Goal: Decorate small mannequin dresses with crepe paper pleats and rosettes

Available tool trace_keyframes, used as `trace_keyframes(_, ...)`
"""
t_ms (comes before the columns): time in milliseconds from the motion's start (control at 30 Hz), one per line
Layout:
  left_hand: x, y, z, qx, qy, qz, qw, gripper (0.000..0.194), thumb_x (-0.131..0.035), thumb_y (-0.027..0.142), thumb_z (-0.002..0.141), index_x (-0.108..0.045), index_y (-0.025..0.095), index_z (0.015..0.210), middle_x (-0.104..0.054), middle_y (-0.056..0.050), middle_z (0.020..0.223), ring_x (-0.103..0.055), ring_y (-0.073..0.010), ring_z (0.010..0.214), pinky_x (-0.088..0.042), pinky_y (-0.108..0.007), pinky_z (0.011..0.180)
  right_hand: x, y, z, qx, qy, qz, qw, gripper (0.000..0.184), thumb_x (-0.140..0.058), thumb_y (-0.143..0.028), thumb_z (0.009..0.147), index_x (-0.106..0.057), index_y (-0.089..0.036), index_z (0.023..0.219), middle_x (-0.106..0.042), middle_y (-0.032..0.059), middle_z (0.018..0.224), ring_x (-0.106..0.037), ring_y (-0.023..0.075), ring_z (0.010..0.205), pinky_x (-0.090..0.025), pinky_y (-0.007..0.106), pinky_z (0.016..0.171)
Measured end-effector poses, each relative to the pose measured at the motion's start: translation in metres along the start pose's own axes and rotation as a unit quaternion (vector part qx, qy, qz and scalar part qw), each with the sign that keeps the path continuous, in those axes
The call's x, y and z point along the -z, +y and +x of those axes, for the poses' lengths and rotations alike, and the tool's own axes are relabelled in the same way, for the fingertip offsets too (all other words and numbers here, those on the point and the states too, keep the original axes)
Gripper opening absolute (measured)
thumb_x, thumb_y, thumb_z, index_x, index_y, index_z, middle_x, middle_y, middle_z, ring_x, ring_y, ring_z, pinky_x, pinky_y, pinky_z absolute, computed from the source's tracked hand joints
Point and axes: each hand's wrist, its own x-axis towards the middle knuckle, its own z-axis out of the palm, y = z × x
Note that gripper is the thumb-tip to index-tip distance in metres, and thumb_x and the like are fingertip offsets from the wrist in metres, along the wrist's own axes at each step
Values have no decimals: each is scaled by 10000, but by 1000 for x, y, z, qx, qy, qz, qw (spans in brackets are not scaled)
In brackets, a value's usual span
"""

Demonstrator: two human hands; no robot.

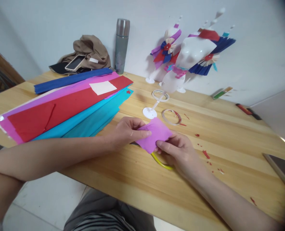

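A small folded piece of purple crepe paper [155,134] lies just above the wooden table [123,170], held between both hands. My left hand [128,131] pinches its left edge with closed fingers. My right hand [178,152] grips its lower right corner, thumb on top. Under the paper and my right hand lies a pair of scissors with a yellow-green handle [159,162], mostly hidden.
Long crepe sheets in blue, purple, red and cyan [60,109] fan across the table's left. White mannequin busts with paper decorations [193,54] stand at the back, two tape rings [170,116] before them. A flask [121,45], a phone on cloth [75,62] and red paper scraps [206,154] are nearby.
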Motion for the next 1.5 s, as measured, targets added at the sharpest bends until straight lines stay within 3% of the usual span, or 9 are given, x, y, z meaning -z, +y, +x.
trace_keyframes(233, -2, -6, 1, -16, 80, -52, 995, 287, -812, 391, 699, -706, 127, 736, -644, -9, 683, -539, -101, 627, -426, -232, 613, -2, -1, 0, 152, 85, 14, 985, 329, -851, -318, 774, -575, -282, 951, -677, -52, 771, -669, 131, 662, -563, 265, 626)
trace_keyframes(367, -2, -10, 1, -23, 98, -79, 992, 304, -833, 399, 694, -745, 120, 776, -686, -28, 719, -568, -120, 667, -449, -250, 661, -9, -2, -2, 225, 91, -33, 970, 365, -848, -303, 783, -545, -293, 986, -735, -32, 818, -698, 147, 713, -556, 281, 662)
trace_keyframes(533, -4, -8, -1, -18, 84, -89, 992, 224, -808, 358, 720, -778, 145, 782, -710, -25, 724, -582, -128, 673, -458, -261, 678, -10, 3, -1, 216, 84, -35, 972, 417, -848, -277, 774, -556, -307, 1069, -699, -30, 827, -650, 157, 687, -533, 305, 624)
trace_keyframes(867, -5, -7, 0, -23, 87, -75, 993, 214, -817, 350, 687, -765, 151, 745, -698, -11, 693, -565, -115, 653, -461, -248, 666, -6, 7, -2, 274, 98, -113, 950, 338, -795, -279, 841, -584, -323, 1102, -671, -14, 881, -646, 159, 745, -535, 321, 667)
trace_keyframes(1033, -3, -8, 0, -26, 83, -57, 995, 248, -802, 384, 706, -761, 144, 752, -689, -18, 686, -557, -121, 645, -448, -255, 656, -5, 7, -4, 319, 115, -143, 930, 473, -803, -272, 838, -582, -362, 1246, -695, 13, 1048, -668, 165, 778, -556, 350, 703)
trace_keyframes(1300, -3, -6, -2, -19, 80, -44, 996, 223, -755, 347, 751, -748, 129, 794, -688, -12, 706, -576, -120, 664, -471, -259, 689, -5, 7, 0, 235, 77, -136, 959, 466, -821, -349, 822, -610, -322, 1236, -673, -4, 897, -642, 156, 702, -554, 326, 640)
trace_keyframes(1500, -3, -7, -1, -25, 80, -42, 996, 234, -784, 364, 721, -748, 139, 773, -677, -12, 694, -574, -120, 652, -467, -258, 673, -4, 8, 0, 224, 65, -129, 964, 499, -836, -361, 805, -613, -317, 1249, -672, -6, 862, -628, 171, 684, -550, 335, 616)
